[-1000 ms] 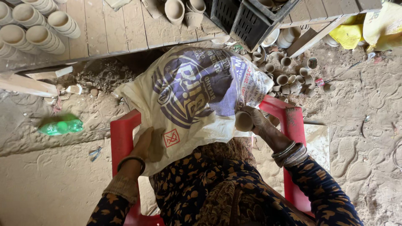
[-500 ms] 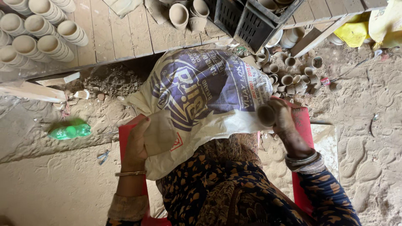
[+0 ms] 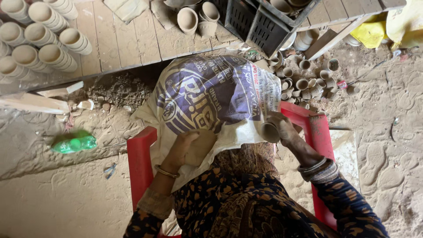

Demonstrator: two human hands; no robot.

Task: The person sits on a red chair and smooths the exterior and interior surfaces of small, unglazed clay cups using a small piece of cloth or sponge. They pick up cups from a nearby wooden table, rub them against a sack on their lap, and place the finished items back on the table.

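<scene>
Right hand (image 3: 286, 130) closed around small clay cup (image 3: 269, 132) at sack's (image 3: 211, 94) right edge; left hand (image 3: 187, 147) curled around a tan piece. Light, brittle, probably dusty; best gripped round the wall.

The person wears a dark navy garment patterned with tan and orange florals, its long sleeves ending in pale cuffs. The left hand (image 3: 190, 147) has one thin gold bangle at the wrist; the right hand (image 3: 285, 130) has several silvery ones.

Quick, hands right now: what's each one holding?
Left hand: closed around a flat brownish pad, pressed on the printed sack.
Right hand: closed on a small clay cup.
</scene>
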